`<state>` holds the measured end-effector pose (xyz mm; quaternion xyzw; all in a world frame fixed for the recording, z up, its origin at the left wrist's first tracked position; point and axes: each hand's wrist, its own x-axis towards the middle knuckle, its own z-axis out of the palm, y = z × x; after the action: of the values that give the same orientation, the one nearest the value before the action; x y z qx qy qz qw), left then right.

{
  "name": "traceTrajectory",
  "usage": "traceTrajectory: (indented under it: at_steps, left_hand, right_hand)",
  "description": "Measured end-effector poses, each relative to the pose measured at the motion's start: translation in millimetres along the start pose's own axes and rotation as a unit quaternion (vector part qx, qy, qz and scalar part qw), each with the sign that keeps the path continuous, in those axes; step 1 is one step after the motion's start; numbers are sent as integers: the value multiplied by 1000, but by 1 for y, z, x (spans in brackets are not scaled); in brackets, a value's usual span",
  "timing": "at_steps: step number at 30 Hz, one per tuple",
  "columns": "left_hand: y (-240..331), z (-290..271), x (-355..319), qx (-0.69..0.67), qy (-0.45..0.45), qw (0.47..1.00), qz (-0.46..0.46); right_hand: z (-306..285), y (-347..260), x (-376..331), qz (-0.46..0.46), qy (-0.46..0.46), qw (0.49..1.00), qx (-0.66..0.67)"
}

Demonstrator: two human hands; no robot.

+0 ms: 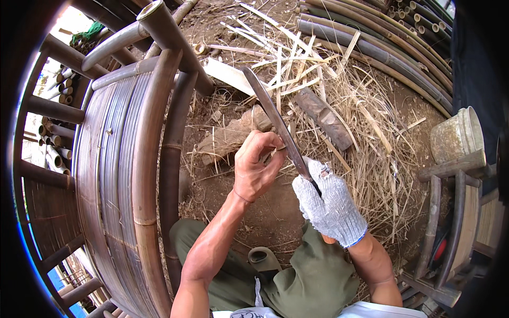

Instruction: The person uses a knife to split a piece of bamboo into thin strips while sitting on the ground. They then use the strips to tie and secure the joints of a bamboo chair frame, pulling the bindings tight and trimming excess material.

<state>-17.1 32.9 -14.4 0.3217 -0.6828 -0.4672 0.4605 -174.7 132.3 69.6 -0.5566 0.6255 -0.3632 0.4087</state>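
Observation:
My right hand, in a grey-white knitted glove with a blue-edged cuff, is closed round the grip end of a long, dark machete. Its blade slants up and away to the left, over the scraps on the ground. My bare left hand is just left of the blade, thumb and fingers drawn together in a pinch. Something small and thin may be between the fingertips, close to the blade's edge, but I cannot make out what. Beyond that hand lies a rough log on the dirt.
Thin bamboo shavings and pale split strips litter the ground around a notched wood block. At left stands a bamboo bench. Bamboo poles lie far right, above a dirty white bucket and a bamboo chair.

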Motion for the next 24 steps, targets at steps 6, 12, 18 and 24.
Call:
traceTrajectory:
  at_steps: [6,12,18,24]
  left_hand:
    - [-1,0,-2,14,12,1000,0]
    - [38,-9,18,157,-24,981,-115]
    - [135,-1,96,176,122,969,123]
    - [17,23,135,422,-168,882,128]
  right_hand:
    - [-2,-7,3,29,-23,999,2]
    - [4,2,14,-79,43,988,-128]
    - [2,-5,26,-82,53,977,-191]
    - [6,1,48,14,-10,988,-153]
